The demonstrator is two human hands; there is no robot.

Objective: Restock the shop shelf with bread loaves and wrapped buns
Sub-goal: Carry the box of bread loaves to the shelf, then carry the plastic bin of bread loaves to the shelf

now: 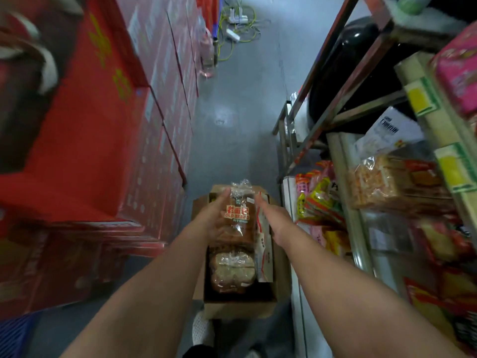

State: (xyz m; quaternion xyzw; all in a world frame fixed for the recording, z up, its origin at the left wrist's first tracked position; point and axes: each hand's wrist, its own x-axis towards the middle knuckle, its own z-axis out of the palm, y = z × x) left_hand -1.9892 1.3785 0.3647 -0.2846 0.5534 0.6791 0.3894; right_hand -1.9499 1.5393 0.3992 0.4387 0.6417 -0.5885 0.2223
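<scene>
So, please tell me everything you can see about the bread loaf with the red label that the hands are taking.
The bread loaf is brown, in a clear plastic bag bunched at its far end, with a red label reading OLD BREAD. It is above the open cardboard box, over other loaves. The left hand cups its left side; the right hand reaches along its right side.

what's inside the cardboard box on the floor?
In the cardboard box: a bagged loaf lying at the near end and a white wrapped pack along its right wall. The left hand holds a labelled loaf above, covering the far end.
</scene>
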